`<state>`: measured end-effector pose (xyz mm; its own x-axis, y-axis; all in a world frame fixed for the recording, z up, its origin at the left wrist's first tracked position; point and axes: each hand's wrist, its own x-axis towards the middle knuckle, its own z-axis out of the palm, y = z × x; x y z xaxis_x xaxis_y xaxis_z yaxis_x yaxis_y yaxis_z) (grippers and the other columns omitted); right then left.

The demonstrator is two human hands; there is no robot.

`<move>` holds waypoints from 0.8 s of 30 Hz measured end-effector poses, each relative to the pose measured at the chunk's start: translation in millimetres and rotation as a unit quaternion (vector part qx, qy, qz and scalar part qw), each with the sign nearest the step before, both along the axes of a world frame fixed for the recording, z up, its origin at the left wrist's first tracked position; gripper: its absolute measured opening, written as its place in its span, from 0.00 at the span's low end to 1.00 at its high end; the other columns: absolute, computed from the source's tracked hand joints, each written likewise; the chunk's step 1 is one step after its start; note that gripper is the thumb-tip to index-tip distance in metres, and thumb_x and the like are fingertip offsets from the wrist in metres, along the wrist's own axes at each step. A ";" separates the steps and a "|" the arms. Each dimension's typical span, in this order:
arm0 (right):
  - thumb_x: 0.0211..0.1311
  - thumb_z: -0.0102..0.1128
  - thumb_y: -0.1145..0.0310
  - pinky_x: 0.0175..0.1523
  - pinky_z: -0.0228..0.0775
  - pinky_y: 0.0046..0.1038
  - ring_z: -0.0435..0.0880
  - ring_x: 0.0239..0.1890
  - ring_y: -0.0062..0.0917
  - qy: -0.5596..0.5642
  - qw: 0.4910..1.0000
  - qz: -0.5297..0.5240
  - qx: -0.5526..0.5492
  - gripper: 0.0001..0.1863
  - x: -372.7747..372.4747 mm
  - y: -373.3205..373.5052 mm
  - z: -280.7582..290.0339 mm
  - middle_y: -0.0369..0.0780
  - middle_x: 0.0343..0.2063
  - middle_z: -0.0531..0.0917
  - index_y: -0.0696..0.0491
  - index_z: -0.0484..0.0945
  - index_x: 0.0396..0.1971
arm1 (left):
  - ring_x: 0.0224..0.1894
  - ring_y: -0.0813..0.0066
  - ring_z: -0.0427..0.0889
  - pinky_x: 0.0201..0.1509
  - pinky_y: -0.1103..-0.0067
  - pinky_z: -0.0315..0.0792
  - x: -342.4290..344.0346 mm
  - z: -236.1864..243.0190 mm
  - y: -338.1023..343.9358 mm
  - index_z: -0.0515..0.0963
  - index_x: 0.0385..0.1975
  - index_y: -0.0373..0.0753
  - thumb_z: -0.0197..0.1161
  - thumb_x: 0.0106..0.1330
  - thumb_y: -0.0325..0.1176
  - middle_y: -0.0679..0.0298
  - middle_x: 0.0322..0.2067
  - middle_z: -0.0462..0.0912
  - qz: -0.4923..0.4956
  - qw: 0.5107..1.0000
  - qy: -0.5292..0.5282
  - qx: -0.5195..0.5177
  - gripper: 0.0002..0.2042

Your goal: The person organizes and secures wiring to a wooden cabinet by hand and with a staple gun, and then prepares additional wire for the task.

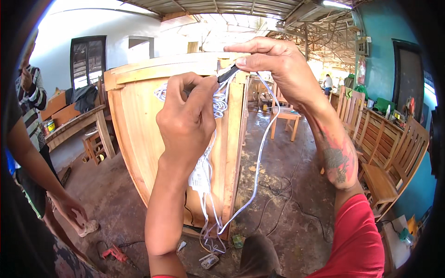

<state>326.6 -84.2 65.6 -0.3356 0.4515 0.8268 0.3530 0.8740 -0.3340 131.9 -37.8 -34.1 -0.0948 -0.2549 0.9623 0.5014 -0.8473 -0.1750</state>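
Note:
In front of me stands a pale wooden cabinet (134,125), its top edge at the height of my hands. A short black strip (226,74), perhaps electrical tape, stretches between my hands at the cabinet's top corner. My left hand (187,109) is closed in a pinch on its lower end. Thumb and fingers of my right hand (278,62) grip the upper end. Just below hangs a coiled bundle of white cable (220,104), partly behind my left hand. A white cable (256,185) loops down from the right hand. Lower on the cabinet hangs a white tag or small box (200,178).
A power strip (209,261) and a red drill (118,255) lie on the floor, with dark cords (289,199) trailing to the right. Another person (34,139) stands close at left, beside a workbench (76,123). Wooden chairs (394,171) line the right side.

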 end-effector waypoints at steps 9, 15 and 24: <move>0.71 0.64 0.72 0.56 0.74 0.21 0.85 0.47 0.17 -0.058 0.997 0.052 -0.008 0.18 20.9 8.4 3.6 0.38 0.44 0.91 0.57 0.84 0.59 | 0.27 0.63 0.86 0.28 0.70 0.80 6.1 3.2 -19.3 0.87 0.48 0.38 0.69 0.60 0.18 0.59 0.41 0.83 0.098 0.995 0.036 -0.007 0.16; 0.77 0.60 0.70 0.59 0.73 0.23 0.82 0.50 0.17 -0.101 0.990 0.037 0.091 0.18 26.0 17.3 -5.1 0.38 0.48 0.90 0.52 0.82 0.63 | 0.26 0.61 0.86 0.26 0.70 0.80 13.6 9.2 -39.0 0.85 0.48 0.34 0.71 0.67 0.28 0.58 0.42 0.82 0.113 0.991 0.043 -0.053 0.11; 0.78 0.58 0.67 0.57 0.78 0.26 0.88 0.49 0.22 -0.068 0.983 0.041 0.166 0.18 31.1 35.0 -18.0 0.41 0.52 0.90 0.51 0.82 0.63 | 0.25 0.62 0.86 0.23 0.69 0.79 23.2 10.9 -45.2 0.83 0.55 0.36 0.69 0.70 0.32 0.55 0.46 0.81 0.191 0.979 0.070 -0.023 0.16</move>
<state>357.7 -49.2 47.5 -0.4771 0.1307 0.8691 0.2989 0.9541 0.0206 155.1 -83.0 -23.2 0.1328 -0.2025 0.9702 0.7575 -0.6105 -0.2311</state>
